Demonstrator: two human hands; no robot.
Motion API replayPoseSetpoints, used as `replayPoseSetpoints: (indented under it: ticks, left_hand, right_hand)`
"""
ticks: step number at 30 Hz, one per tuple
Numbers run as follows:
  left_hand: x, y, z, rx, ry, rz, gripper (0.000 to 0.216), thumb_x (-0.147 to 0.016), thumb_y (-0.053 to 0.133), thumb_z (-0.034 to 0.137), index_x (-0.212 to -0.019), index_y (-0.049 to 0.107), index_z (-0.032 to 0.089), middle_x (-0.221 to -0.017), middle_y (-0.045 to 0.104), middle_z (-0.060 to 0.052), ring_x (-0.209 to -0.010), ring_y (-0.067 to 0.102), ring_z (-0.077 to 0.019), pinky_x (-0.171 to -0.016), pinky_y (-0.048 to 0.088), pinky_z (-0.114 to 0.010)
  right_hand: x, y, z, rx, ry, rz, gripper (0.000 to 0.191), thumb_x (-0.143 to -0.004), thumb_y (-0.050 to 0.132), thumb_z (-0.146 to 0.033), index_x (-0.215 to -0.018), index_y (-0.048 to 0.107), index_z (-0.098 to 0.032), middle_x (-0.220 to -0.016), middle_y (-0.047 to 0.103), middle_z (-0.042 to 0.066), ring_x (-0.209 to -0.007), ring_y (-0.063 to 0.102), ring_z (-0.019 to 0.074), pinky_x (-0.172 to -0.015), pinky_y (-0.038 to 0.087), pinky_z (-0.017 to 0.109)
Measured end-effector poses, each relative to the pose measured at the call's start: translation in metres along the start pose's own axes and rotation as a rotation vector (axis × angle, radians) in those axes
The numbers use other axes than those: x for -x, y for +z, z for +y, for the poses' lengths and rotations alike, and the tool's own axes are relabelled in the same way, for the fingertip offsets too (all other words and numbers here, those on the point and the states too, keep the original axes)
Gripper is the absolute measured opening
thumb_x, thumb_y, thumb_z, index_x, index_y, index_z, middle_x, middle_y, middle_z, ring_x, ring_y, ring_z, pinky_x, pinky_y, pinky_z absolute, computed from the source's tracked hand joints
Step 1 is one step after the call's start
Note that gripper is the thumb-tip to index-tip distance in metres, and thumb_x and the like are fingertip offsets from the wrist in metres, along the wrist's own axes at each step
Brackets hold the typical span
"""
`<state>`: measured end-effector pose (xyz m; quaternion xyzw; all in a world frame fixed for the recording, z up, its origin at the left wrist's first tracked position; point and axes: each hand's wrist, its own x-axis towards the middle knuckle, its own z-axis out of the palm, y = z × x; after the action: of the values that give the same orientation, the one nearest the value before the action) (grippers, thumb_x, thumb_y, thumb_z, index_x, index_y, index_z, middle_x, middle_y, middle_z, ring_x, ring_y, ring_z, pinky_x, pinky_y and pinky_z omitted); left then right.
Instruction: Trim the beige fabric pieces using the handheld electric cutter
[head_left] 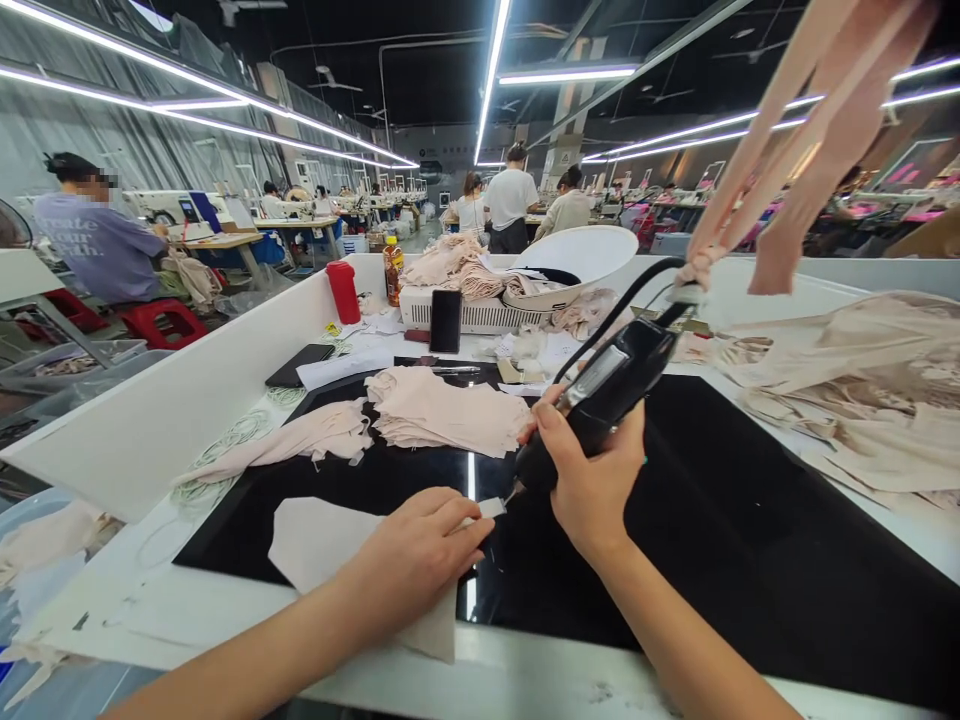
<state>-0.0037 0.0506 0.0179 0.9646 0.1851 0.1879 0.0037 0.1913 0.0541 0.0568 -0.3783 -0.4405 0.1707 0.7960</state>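
Observation:
My right hand [596, 475] is wrapped around a black hand-held electric tool [615, 385] with a metal plate on its side and a cable at its top. Its lower tip points down and left, close to a small white tab [493, 507]. My left hand [427, 545] is closed at the edge of a pale beige fabric piece [322, 540], by the tab; its thumb is mostly hidden. Beneath lies a glossy black board [720, 520]. Just beyond, a stack of cut beige fabric pieces [450, 410] rests beside a loose bunch of fabric [315, 435].
Pink fabric strips [810, 150] suspend the tool from above. Behind the board stand a phone [445, 320], a red cup [343, 292], a bottle [393, 270] and a white bowl [581, 260]. A fabric heap [862, 380] covers the right side. Co-workers sit and stand farther back.

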Motion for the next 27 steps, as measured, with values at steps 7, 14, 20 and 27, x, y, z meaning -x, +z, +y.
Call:
replayPoseSetpoints:
  ticks: [7, 14, 20, 27]
  left_hand:
    - [-0.014, 0.012, -0.004, -0.114, -0.017, -0.106, 0.037, -0.098, 0.074, 0.027, -0.130, 0.060, 0.015, -0.118, 0.067, -0.010, -0.107, 0.066, -0.0285, -0.095, 0.058, -0.043]
    - [-0.012, 0.014, -0.006, -0.101, -0.047, -0.112, 0.039, -0.099, 0.072, 0.028, -0.134, 0.059, 0.017, -0.119, 0.065, -0.010, -0.110, 0.065, -0.0287, -0.094, 0.057, -0.042]
    - [-0.008, 0.015, -0.006, -0.092, -0.073, -0.059, 0.034, -0.100, 0.070, 0.029, -0.131, 0.061, 0.018, -0.120, 0.065, -0.010, -0.110, 0.064, -0.0272, -0.097, 0.056, -0.041]
    - [-0.007, 0.015, -0.005, -0.103, -0.078, -0.074, 0.041, -0.097, 0.075, 0.029, -0.133, 0.061, 0.015, -0.120, 0.066, -0.010, -0.109, 0.064, -0.0284, -0.098, 0.056, -0.042]
  right_hand:
    - [-0.003, 0.005, 0.009, -0.008, 0.029, -0.013, 0.036, -0.081, 0.082, -0.027, -0.101, 0.052, -0.026, -0.079, 0.068, -0.007, -0.054, 0.064, 0.0118, -0.053, 0.057, 0.027]
    - [-0.001, 0.006, 0.010, 0.043, 0.027, -0.017, 0.037, -0.080, 0.082, -0.028, -0.101, 0.053, -0.025, -0.081, 0.069, -0.004, -0.061, 0.065, 0.0137, -0.058, 0.058, 0.029]
    - [-0.001, 0.006, 0.010, 0.058, 0.016, -0.013, 0.037, -0.079, 0.082, -0.028, -0.100, 0.052, -0.026, -0.080, 0.070, -0.004, -0.059, 0.065, 0.0139, -0.056, 0.058, 0.030]
    - [-0.001, 0.006, 0.011, 0.051, 0.004, -0.016, 0.036, -0.079, 0.081, -0.027, -0.100, 0.052, -0.025, -0.081, 0.070, -0.005, -0.061, 0.066, 0.0130, -0.059, 0.058, 0.029]
